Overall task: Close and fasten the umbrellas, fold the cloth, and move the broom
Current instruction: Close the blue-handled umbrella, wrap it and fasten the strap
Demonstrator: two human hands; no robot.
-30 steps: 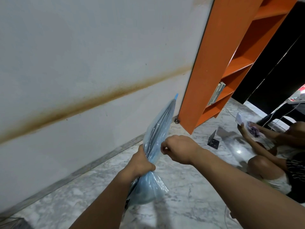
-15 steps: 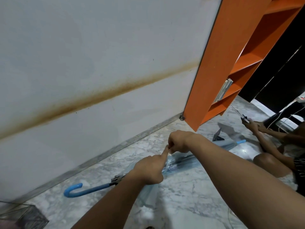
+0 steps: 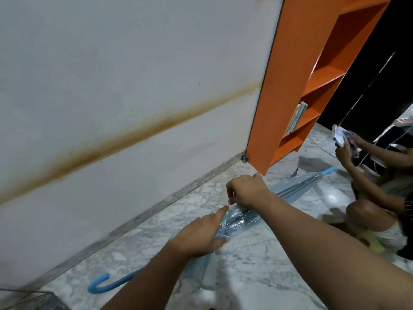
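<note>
Umbrella lies closed on the marble floor, long axis from blue handle at lower left to tip at upper right. Right hand pinches its canopy at mid-length; left hand, fingers extended, presses beside it.

At the upper right of my view an orange shelf is holding books; another person is sitting at right.
</note>
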